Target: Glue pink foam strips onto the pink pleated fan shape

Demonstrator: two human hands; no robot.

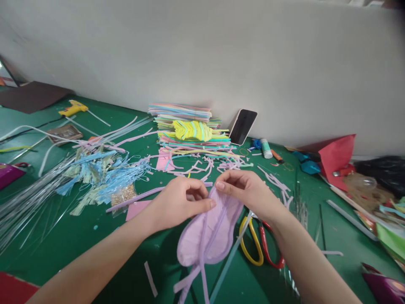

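A lilac, rounded double-lobed paper piece [193, 240], edged with purple pipe cleaner, hangs tilted between my hands above the green table. My right hand [243, 188] is closed, thumb and index finger pinching its top edge. My left hand [183, 200] is closed too, with the thumb pressed on the upper left side of the piece beside a pipe cleaner strip. Several purple pipe cleaner strips [203, 257] run down over the piece and past its lower end. What the curled fingers behind it touch is hidden.
Scissors [253, 249] with yellow and red handles lie by my right forearm. At the back are bundled pipe cleaners [180, 112] and a phone [243, 126] against the wall. Blue tassels [107, 169], a bag of beads [122, 196] and a yellow glue gun [74, 108] lie left.
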